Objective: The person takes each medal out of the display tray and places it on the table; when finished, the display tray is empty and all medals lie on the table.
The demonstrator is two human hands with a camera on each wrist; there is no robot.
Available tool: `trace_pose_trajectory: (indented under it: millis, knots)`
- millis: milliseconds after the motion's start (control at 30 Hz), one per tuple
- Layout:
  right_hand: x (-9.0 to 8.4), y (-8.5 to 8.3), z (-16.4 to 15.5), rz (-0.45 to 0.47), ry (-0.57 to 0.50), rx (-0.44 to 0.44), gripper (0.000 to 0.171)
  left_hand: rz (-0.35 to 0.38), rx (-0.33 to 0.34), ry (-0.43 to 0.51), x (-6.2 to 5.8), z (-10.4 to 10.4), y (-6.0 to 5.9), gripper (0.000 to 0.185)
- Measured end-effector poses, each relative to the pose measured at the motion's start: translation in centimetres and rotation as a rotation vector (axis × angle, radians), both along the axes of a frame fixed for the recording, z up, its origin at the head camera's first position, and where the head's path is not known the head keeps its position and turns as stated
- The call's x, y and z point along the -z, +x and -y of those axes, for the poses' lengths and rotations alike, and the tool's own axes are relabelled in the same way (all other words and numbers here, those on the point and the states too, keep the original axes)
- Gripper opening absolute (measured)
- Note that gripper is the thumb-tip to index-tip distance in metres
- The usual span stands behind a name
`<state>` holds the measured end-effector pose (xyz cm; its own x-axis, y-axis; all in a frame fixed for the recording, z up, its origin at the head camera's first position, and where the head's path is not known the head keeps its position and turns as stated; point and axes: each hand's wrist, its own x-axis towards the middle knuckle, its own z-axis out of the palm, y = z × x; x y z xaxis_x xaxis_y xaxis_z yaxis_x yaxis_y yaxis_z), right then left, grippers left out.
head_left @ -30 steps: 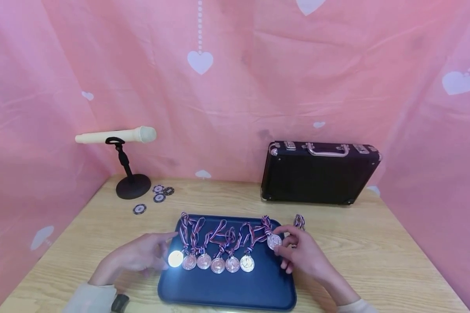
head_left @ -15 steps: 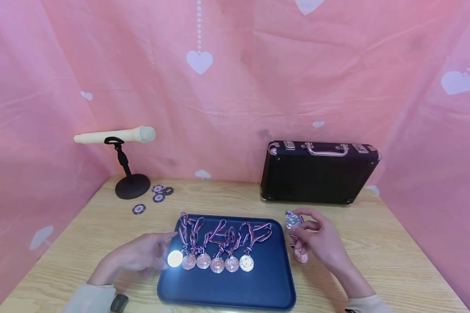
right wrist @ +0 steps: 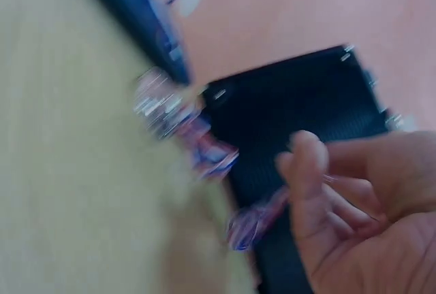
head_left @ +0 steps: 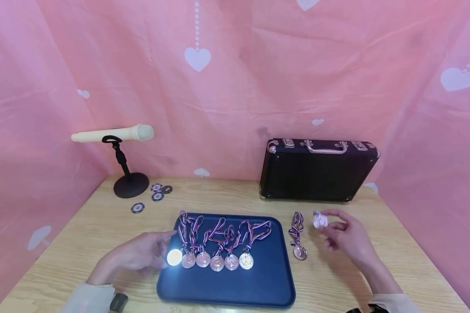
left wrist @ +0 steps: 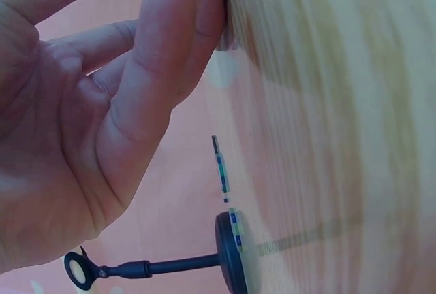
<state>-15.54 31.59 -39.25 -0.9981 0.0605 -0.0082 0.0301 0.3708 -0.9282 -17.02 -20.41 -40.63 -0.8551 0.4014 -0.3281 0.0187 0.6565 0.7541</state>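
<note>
Navy tray near the tabletop's front edge keeps six medals in a neat row. Beside its left rim the left hand rests with relaxed fingers, steadying nothing. Off the right rim, the right hand pinches a loose medal aloft.

You're in a small staged booth, not a lived-in room: pink heart-print cloth drapes every side of a wooden worktop, with a microphone on a stand, poker chips and a black hard case set out like props
</note>
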Motion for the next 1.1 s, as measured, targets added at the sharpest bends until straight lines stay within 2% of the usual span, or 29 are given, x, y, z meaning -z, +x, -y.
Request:
trace_pose_trajectory:
  millis: [100,167,400,600,800,1100]
  knots:
    - [1.3,0.4,-0.8,0.122,0.047,-0.1,0.054,0.001,-0.002,-0.007,-0.1,-0.1,-0.1,0.09]
    - [1.8,0.6,-1.1,0.163,0.072,-0.151,0.053,0.0,-0.005,-0.012,-0.1,-0.1,-0.1,0.09]
    - [1.7,1.1,-1.7,0.171,0.159,-0.286,0.04,0.007,-0.01,-0.022,-0.2,-0.3,0.0,0.09]
    - [1.5,1.1,-1.6,0.176,0.156,-0.369,0.042,0.029,-0.026,-0.019,-0.2,-0.2,0.0,0.091]
    - [1.2,1.3,-1.5,0.145,0.25,-0.368,0.044,0.021,-0.013,-0.016,-0.2,-0.2,0.0,0.091]
    - [1.5,1.5,-0.8,0.123,0.384,-0.33,0.036,0.011,-0.006,-0.007,-0.1,0.0,0.0,0.09]
